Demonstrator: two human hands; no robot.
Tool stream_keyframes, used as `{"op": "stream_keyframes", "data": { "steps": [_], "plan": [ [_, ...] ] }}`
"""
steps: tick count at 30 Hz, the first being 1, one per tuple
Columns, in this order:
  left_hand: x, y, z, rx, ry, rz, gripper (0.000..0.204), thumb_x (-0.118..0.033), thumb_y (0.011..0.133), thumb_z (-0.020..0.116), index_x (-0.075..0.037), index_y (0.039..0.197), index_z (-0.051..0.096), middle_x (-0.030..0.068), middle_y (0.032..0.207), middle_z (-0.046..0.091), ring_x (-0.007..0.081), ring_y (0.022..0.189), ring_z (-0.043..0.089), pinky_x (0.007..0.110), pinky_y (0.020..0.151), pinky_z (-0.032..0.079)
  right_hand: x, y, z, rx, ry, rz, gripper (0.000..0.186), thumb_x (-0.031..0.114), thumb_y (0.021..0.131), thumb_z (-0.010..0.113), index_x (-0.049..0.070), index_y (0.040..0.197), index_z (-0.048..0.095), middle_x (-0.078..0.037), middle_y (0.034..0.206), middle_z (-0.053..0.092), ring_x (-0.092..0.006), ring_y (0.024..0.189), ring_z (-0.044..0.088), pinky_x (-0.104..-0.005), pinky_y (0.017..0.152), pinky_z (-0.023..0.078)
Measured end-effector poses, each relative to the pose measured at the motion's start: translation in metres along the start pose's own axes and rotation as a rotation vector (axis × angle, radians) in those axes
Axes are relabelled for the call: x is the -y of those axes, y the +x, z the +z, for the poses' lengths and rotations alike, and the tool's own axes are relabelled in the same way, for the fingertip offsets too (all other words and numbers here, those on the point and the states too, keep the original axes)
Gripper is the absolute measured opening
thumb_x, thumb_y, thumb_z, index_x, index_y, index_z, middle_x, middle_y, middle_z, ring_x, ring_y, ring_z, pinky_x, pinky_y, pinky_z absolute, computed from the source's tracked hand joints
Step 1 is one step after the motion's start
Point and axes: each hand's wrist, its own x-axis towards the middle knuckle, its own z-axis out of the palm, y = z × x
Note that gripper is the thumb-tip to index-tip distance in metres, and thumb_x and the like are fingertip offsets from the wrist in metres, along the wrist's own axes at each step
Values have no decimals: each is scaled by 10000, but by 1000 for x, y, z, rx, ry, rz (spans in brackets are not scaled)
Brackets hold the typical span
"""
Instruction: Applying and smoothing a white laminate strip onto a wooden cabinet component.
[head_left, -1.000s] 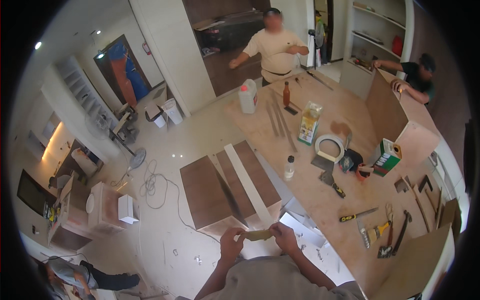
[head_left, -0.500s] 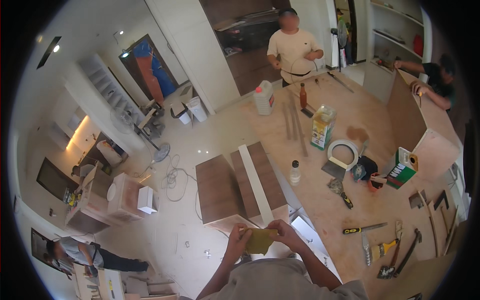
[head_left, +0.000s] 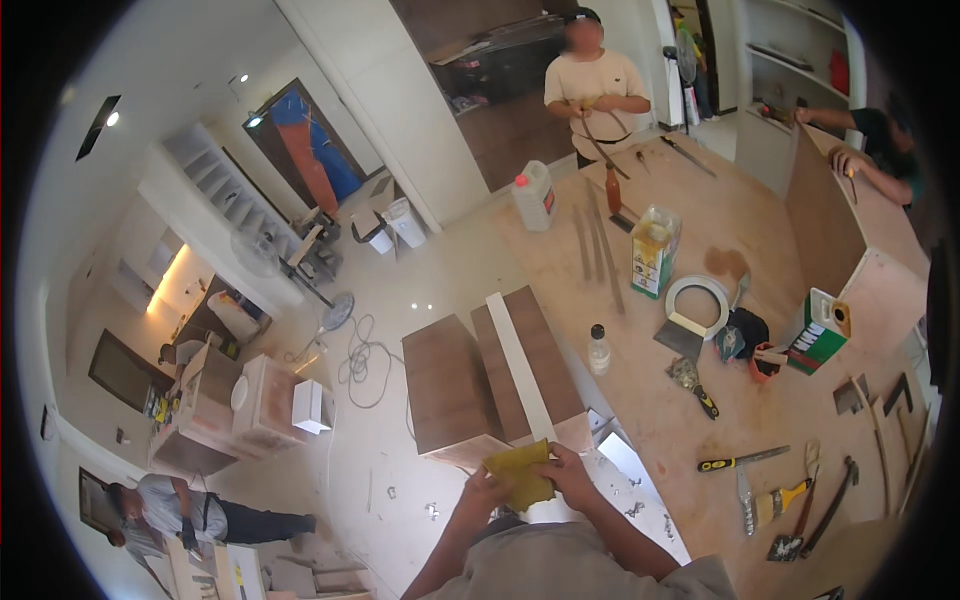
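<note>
Low in the middle, I hold a mustard-yellow sheet of sandpaper (head_left: 518, 477) with both hands. My left hand (head_left: 482, 492) is closed on its left side, and my right hand (head_left: 570, 477) pinches the right edge. The sheet is tilted, and its upper edge stands above my fingers. Just beyond my hands are two brown wood-faced boxes, a left one (head_left: 448, 385) and a right one (head_left: 548, 365). A long pale strip (head_left: 512, 350) lies along the top of the right box.
On my right a large wooden worktable (head_left: 640, 395) carries a clear bottle (head_left: 599, 350), metal cans, a tape roll (head_left: 697, 284), a putty knife (head_left: 694, 387), a file, brushes and a hammer (head_left: 832, 507). Co-workers stand across the table, at its far right and at lower left. Cable (head_left: 362, 365) lies on the floor.
The sandpaper has been raised and turned, and more of its face shows. My right hand has shifted slightly right. The co-worker across the table now holds a thin strip lower, toward the tabletop.
</note>
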Motion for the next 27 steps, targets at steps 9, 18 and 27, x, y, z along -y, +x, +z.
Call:
{"op": "stream_keyframes", "data": {
  "steps": [9,18,27],
  "plan": [
    [-3,45,-54,140,-102,-26,367,94,958,657,-13,1306,614,144,1277,660,273,1170,673,383,999,575,28,13,15,133,-235,-52,279,-7,925,690,27,1202,708,-80,1048,748,-144,998,697,-286,858,561],
    [-4,86,-132,280,258,262,337,184,849,513,16,979,776,139,1168,747,237,1109,698,336,955,563,-18,58,60,-90,-427,-103,242,-118,836,563,8,932,746,-75,1010,733,-158,948,678,-276,803,540],
    [-38,107,-191,484,254,17,318,38,924,553,-7,1189,724,93,1229,678,201,1160,638,341,1018,512,-72,116,78,-323,-268,-142,233,-46,922,545,3,1021,750,-86,999,735,-171,891,699,-303,790,568]
  ]
}}
